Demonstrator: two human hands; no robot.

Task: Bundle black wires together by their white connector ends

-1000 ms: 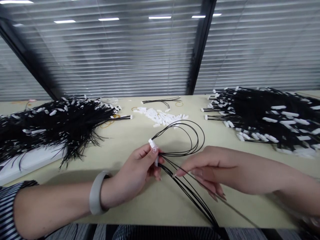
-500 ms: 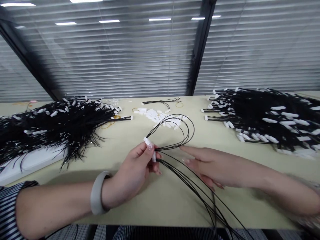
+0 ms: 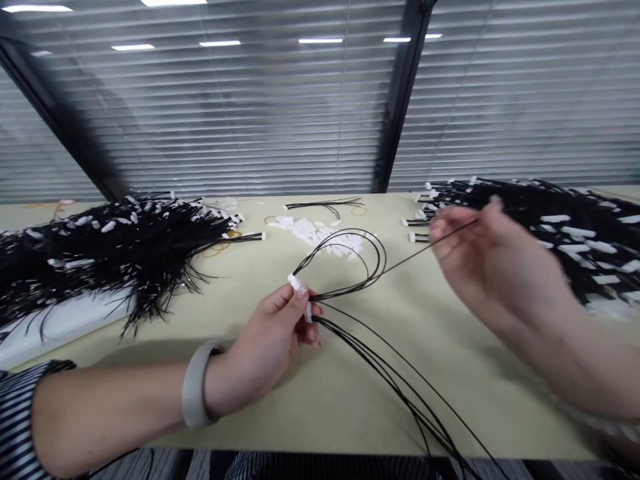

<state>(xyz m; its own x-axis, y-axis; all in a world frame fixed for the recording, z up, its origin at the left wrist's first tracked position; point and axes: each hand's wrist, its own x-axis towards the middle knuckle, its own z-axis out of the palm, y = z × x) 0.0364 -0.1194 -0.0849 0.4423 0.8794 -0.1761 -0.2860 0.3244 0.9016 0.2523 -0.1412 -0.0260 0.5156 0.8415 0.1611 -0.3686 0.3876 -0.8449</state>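
My left hand (image 3: 273,340) rests low on the table, fingers pinched round a small white connector (image 3: 296,283) and the crossing of a loop of thin black wires (image 3: 361,248). More black wires (image 3: 400,390) trail from that pinch toward the near table edge. My right hand (image 3: 493,260) is raised above the table at the right, blurred, its fingers pinched on a single black wire (image 3: 407,257) drawn taut from the loop.
A large heap of black wires with white connectors (image 3: 100,250) lies at the left, partly on a white sheet. A similar heap (image 3: 555,227) covers the right. Loose white connectors (image 3: 320,233) sit mid-table with rubber bands (image 3: 217,247) nearby. Window blinds stand behind the beige table (image 3: 310,407).
My right hand has lifted from beside the loop up and to the right, pulling one wire out of the bundle. The left hand has stayed put.
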